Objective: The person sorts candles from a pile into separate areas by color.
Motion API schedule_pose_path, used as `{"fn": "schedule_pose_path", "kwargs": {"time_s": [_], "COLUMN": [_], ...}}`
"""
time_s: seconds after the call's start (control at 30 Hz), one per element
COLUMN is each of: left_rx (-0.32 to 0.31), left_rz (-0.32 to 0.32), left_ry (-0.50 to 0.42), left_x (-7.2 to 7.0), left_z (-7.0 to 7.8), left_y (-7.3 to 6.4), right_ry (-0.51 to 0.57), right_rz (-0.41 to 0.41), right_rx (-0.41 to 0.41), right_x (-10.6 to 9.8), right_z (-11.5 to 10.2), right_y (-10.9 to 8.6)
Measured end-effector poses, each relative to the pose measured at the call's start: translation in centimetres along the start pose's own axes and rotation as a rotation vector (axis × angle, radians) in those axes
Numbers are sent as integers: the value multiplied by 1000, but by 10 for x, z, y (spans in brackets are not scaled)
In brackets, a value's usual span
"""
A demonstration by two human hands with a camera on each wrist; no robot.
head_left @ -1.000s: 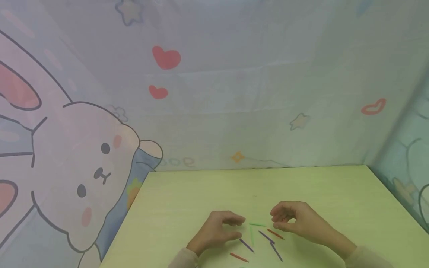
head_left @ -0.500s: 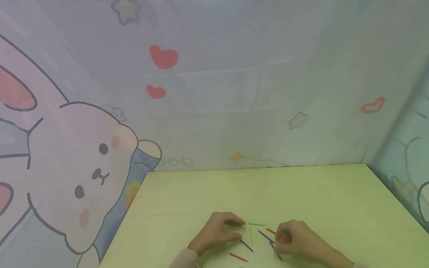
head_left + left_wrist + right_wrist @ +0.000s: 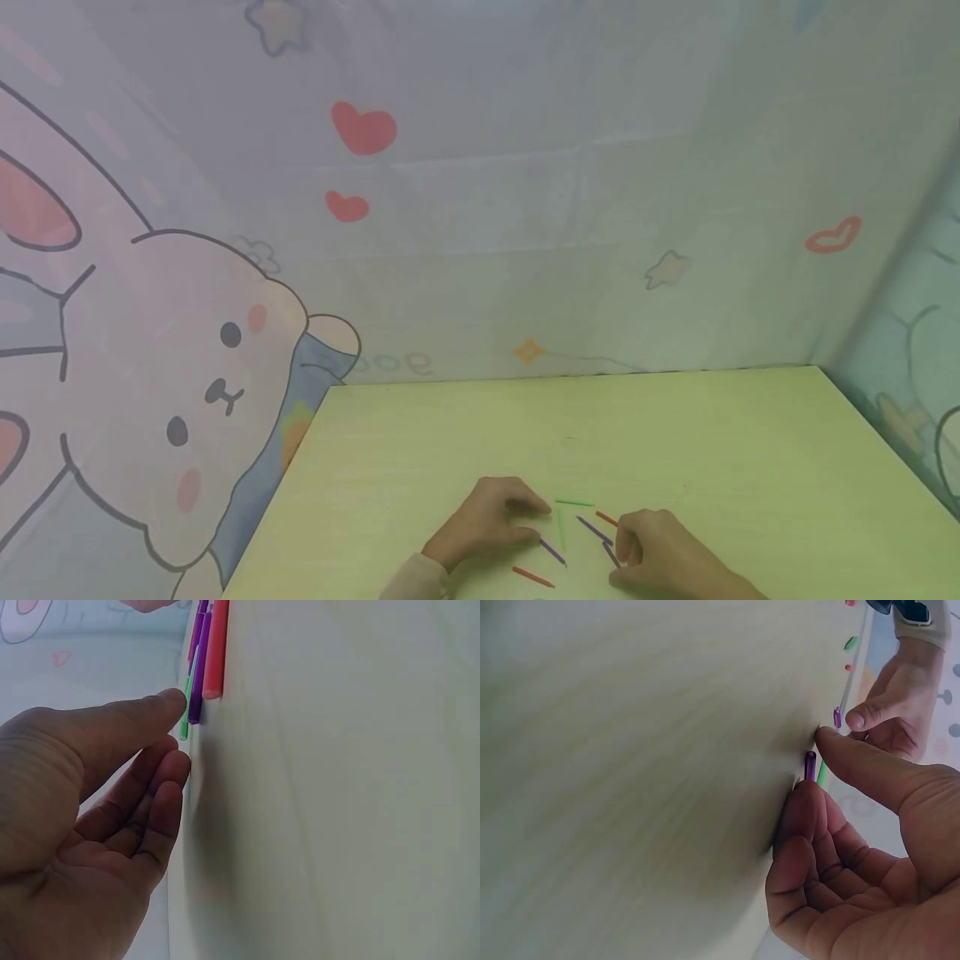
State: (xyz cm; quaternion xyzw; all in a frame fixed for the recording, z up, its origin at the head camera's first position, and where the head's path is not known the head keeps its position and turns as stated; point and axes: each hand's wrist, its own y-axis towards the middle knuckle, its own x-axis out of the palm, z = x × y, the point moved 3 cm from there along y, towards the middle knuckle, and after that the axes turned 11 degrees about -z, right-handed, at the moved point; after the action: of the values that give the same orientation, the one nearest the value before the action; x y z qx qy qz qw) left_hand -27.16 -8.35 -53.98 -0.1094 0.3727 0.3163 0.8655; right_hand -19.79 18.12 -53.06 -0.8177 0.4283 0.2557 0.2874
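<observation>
A: Sticks (image 3: 533, 577)?
B: Slim, smooth, straight; scattered on the faintly grained yellow tabletop (image 3: 570, 433) between left hand (image 3: 491, 518) and right hand (image 3: 656, 552).
A: Grip?
B: Left: loosely curved, holding nothing. Right: thumb and bent fingers parted beside a purple stick (image 3: 611, 553), nothing gripped.

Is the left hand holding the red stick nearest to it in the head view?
No, that red stick lies on the table, with a visible gap between it and the left hand.
</observation>
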Motion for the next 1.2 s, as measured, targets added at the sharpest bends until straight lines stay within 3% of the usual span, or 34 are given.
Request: {"fn": "schedule_pose_path", "kwargs": {"time_s": [0.27,0.57,0.87,1.03,1.2], "left_rx": [39,122,80,101,119], "left_rz": [-10,-51,-97,-97,-97], "left_ry": [86,156,216,252,217], "left_x": [0,2,-1,-2,2], "left_z": [1,4,8,11,10], "left_y": [5,7,8,8,7], "right_ry": [-46,-29,-48,-41,20], "right_rz": [47,34,61,68,24], "right_rx": [-52,-70,-79,-78,-24], "right_x": [0,-1,-3,-3,-1], "right_z": [1,0,-2,-1,1], "right_y": [2,1,2,2,2]}}
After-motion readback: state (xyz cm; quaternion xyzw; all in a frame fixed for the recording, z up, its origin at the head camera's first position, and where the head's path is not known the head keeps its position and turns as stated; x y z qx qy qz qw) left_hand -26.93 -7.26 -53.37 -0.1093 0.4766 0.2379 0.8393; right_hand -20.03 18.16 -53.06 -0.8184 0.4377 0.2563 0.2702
